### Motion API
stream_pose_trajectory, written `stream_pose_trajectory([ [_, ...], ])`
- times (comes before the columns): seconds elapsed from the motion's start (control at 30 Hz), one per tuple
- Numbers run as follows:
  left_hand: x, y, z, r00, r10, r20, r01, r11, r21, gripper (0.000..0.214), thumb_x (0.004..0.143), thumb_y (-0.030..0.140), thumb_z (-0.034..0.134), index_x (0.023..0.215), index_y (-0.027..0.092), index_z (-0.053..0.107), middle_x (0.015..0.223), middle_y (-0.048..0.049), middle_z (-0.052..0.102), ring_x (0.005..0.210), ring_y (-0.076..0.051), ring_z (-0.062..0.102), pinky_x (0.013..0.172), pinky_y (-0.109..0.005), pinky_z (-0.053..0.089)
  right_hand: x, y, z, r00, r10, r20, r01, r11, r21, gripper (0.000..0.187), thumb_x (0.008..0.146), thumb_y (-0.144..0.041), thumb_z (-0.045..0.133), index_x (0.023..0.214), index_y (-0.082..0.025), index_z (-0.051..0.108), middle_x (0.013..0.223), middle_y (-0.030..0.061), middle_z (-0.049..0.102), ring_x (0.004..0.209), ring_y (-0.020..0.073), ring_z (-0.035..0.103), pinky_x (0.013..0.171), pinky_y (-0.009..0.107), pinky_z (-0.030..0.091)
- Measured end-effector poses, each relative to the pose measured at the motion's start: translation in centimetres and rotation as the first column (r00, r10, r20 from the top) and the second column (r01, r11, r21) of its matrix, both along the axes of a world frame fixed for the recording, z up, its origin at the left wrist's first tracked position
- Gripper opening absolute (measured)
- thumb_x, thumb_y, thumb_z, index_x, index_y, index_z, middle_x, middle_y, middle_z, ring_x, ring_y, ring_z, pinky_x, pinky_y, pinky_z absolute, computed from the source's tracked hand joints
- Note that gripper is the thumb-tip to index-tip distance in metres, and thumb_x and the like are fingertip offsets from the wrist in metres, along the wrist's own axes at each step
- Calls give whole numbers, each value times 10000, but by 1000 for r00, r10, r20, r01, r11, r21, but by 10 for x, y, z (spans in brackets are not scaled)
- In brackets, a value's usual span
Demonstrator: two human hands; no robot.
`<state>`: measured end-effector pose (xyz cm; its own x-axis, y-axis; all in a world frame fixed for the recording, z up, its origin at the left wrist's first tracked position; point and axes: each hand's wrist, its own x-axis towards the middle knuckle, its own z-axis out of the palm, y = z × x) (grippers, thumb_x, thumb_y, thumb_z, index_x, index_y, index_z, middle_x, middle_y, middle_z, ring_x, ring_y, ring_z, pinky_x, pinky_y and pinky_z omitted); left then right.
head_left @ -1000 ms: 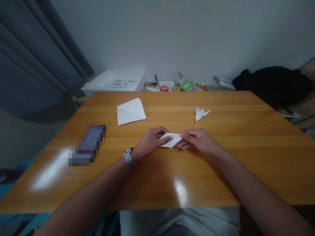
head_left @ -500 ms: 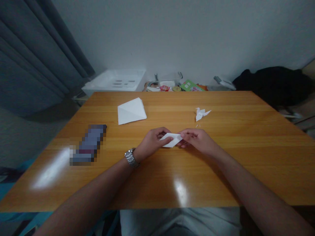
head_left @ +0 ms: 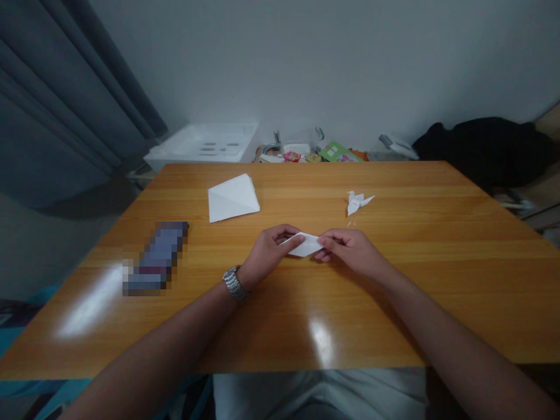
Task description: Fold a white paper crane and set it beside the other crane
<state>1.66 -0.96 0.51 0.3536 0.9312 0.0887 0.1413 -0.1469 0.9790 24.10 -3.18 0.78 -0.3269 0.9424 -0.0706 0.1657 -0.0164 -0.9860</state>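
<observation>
Between my two hands is a small folded white paper (head_left: 305, 245), pointed at its ends and held just over the wooden table (head_left: 280, 315). My left hand (head_left: 275, 245), with a metal watch (head_left: 235, 283) on its wrist, pinches the paper's left part, thumb on top. The right end is gripped by my right hand (head_left: 347, 248) between thumb and fingers; some of those fingers are hidden beneath. Beyond my right hand stands a white paper crane (head_left: 357, 202), with tiny paper scraps (head_left: 352, 224) near it.
A stack of white paper sheets (head_left: 234, 198) lies at the back left. Nearer on the left is a pixelated phone-like object (head_left: 160, 256). Behind the table are a white plastic tray (head_left: 210, 143), a green packet (head_left: 341, 152) and a black cloth-like heap (head_left: 485, 149).
My left thumb has slid up toward the paper's upper edge. The folded paper now looks narrower and slightly more tilted. My right hand has barely moved.
</observation>
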Motion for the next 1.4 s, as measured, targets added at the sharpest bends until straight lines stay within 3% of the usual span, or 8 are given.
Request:
stream_pose_trajectory([
  [0.23, -1, -3, 6, 992, -23, -122, 38, 992, 120, 278, 889, 423, 668, 882, 147, 704, 873, -52, 734, 797, -157, 665, 726, -251, 521, -2, -3, -5, 998, 43, 47, -45, 997, 62, 415, 910, -563, 611, 929, -164, 724, 875, 84, 758, 780, 199, 703, 748, 328, 555],
  [0.37, 0, -6, 7, 977, -93, -191, 119, 985, 127, 288, 903, 439, 656, 896, 159, 724, 885, -45, 747, 822, -165, 675, 746, -250, 511, -6, -6, -1, 979, 43, 200, -75, 985, 157, 370, 911, -529, 621, 905, -181, 745, 836, 47, 738, 745, 187, 656, 674, 289, 490],
  [0.5, 0, -6, 7, 974, -91, -207, 118, 986, 120, 289, 899, 445, 662, 914, 166, 734, 903, -47, 756, 828, -171, 681, 763, -259, 521, -7, -6, 2, 969, 31, 245, -69, 987, 147, 378, 924, -515, 602, 850, -176, 749, 751, 35, 720, 678, 179, 633, 616, 277, 451],
  [0.67, 0, -3, 8, 991, -27, -132, 40, 995, 94, 272, 885, 414, 679, 927, 150, 726, 929, -68, 750, 858, -176, 685, 780, -269, 542, -4, -4, 1, 988, -27, 155, 12, 995, 102, 391, 892, -540, 637, 838, -168, 745, 741, 54, 739, 654, 188, 655, 623, 294, 482],
  [0.9, 1, -2, 1, 987, 32, 155, -18, 996, -87, 417, 834, 472, 729, 1078, 143, 649, 1027, -82, 716, 808, -156, 698, 747, -288, 610, -3, -2, 0, 995, -100, -3, 100, 995, 15, 408, 849, -565, 688, 912, -164, 732, 784, 80, 764, 664, 200, 687, 671, 326, 526],
  [1.07, 1, -1, 1, 988, 80, 129, -72, 995, -68, 373, 831, 478, 733, 950, 132, 665, 842, -46, 702, 754, -139, 662, 689, -240, 567, -5, -2, 0, 998, -50, 36, 48, 997, 52, 379, 862, -548, 668, 854, -172, 715, 746, 46, 722, 661, 183, 644, 640, 301, 487],
  [1.4, 2, -2, 2, 994, 38, 102, -32, 998, -62, 354, 824, 481, 732, 880, 137, 675, 805, -44, 704, 734, -146, 658, 674, -249, 559, -9, -3, -5, 989, 60, 135, -69, 996, 64, 408, 894, -554, 615, 769, -167, 652, 705, 1, 589, 651, 143, 508, 587, 257, 372],
])
